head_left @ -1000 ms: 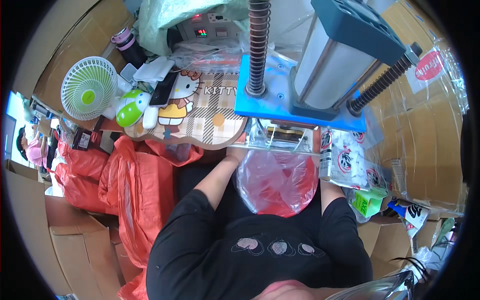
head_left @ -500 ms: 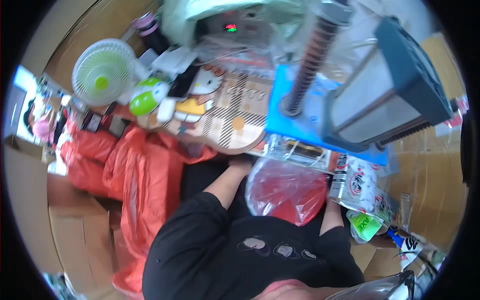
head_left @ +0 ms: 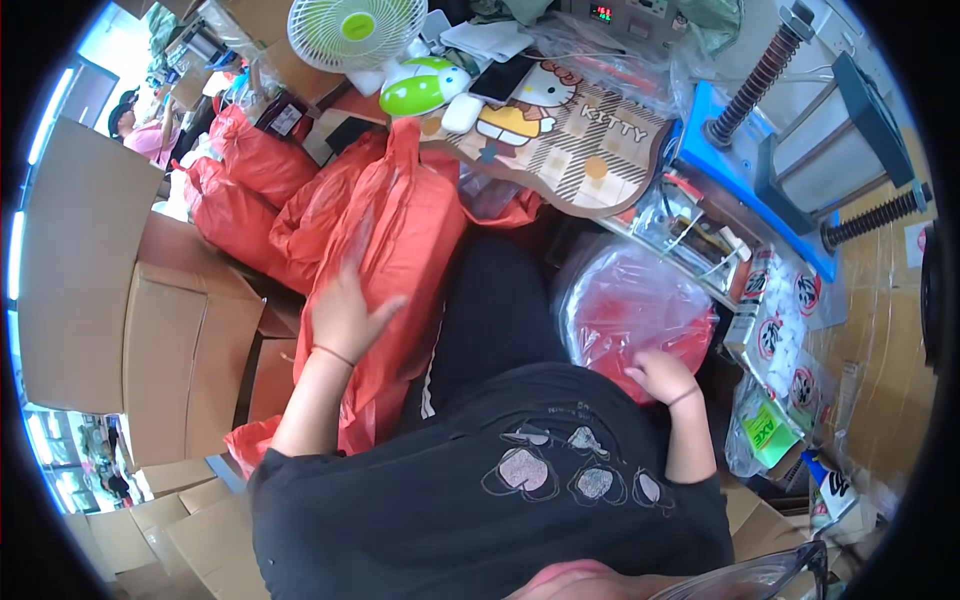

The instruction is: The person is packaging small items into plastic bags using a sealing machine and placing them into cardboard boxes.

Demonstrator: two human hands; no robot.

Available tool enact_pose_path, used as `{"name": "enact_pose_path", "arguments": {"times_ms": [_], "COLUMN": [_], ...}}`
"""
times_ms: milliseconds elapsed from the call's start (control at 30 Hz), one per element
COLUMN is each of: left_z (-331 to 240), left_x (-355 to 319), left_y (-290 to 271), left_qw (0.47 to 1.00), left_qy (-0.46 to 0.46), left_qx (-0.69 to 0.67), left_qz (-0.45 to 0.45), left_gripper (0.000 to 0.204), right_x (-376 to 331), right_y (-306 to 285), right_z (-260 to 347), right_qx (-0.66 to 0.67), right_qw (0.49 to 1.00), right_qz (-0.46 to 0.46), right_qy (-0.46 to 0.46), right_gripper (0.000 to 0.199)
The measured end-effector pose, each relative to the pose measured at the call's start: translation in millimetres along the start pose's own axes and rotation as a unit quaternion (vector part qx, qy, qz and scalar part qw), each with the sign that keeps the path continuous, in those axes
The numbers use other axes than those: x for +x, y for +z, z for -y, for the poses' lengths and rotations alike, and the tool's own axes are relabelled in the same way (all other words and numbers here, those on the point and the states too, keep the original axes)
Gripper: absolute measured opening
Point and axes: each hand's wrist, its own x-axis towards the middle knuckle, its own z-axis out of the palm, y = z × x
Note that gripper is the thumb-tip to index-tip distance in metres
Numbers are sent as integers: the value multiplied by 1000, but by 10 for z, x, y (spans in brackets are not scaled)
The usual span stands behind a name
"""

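So the left hand [head_left: 345, 315] is laid flat, fingers spread, on the side of a big orange-red plastic bag [head_left: 395, 250] that stands right beside the person's lap; it's pressing against the bag rather than gripping it, nothing pinched in the fingers. More red bags [head_left: 250, 175] are piled just beyond that hand, further out to the left, with brown cardboard boxes [head_left: 190, 350] on its outer side. The right hand [head_left: 662, 378] sits on the near edge of a clear plastic bag stuffed with something red [head_left: 635, 310], fingers curled down onto the plastic, though I can't tell if it's actually got a fold clamped or is just resting there. That bag is in the lap, right in front of the right hand and touching it. Past it, further from the hand, there's a blue-based press machine with black springs [head_left: 770, 150], and a plaid cartoon-cat board [head_left: 570, 145] with a small white-green desk fan [head_left: 355, 30] behind it.
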Motion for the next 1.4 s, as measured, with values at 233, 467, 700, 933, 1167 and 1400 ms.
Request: {"name": "enact_pose_path", "arguments": {"times_ms": [233, 467, 700, 933, 1167, 1400], "left_z": [100, 260, 717, 823, 979, 1184], "left_x": [-456, -283, 457, 1405, 2013, 2545], "left_y": [294, 437, 642, 579, 601, 679], "left_qw": [986, 941, 963, 973, 964, 785], "left_qy": [29, 112, 112, -8, 170, -100], "left_qx": [-141, -315, -83, 96, -198, -582], "left_qz": [78, -54, -230, -210, -54, 188], "left_gripper": [71, 45, 67, 56, 29, 26], "right_x": [841, 1697, 2379, 2191, 2623, 2870], "right_y": [-400, -716, -370, -564, -828, -943], "right_z": [1656, 3181, 2830, 3007, 3530, 3004], "right_qx": [102, 52, 63, 32, -142, -34], "right_qw": [934, 952, 968, 879, 965, 951], "right_qz": [-73, -50, -87, -361, -137, -277], "right_qy": [-334, -296, -228, -311, -171, -133], "right_gripper": [19, 60, 31, 28, 57, 32]}}
